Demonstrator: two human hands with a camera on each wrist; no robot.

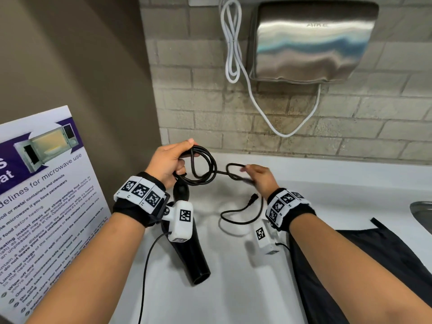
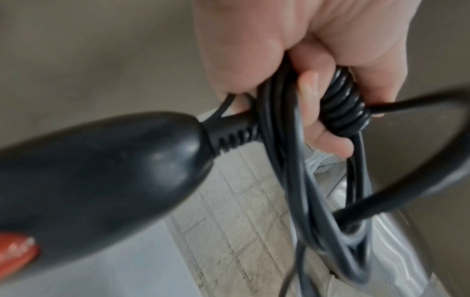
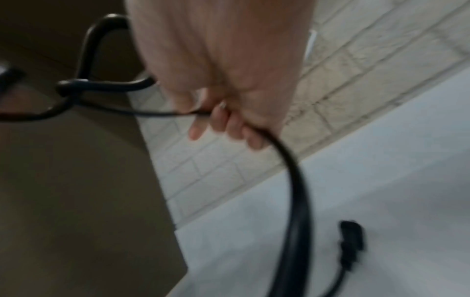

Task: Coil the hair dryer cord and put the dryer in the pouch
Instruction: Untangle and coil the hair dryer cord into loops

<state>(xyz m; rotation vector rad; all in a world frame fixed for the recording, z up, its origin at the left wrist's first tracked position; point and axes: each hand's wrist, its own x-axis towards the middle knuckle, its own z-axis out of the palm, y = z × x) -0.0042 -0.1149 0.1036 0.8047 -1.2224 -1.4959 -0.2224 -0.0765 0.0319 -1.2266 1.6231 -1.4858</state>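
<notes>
A: Gripping several loops of the black cord (image 1: 203, 167), the left hand (image 1: 168, 163) is curling its fingers (image 2: 309, 100) round them above the white worktop (image 1: 233, 288).

B: And the right hand (image 1: 261, 177)?

A: It is pinching a further stretch of cord; the plug (image 1: 253, 197) is lying on the worktop.

B: The dryer (image 1: 190, 256)?

A: It is hanging below the left hand, barrel down. The dark pouch (image 1: 374, 253) is lying at the right.

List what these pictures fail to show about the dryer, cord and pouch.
- Hair dryer: head view, its middle sits behind the left wrist camera; the left wrist view blurs it.
- Pouch: its opening is hidden by the right forearm and frame edge.
- Plug: blurred; prongs unreadable.
- Cord: loop count unclear where strands overlap in the left hand.
</notes>
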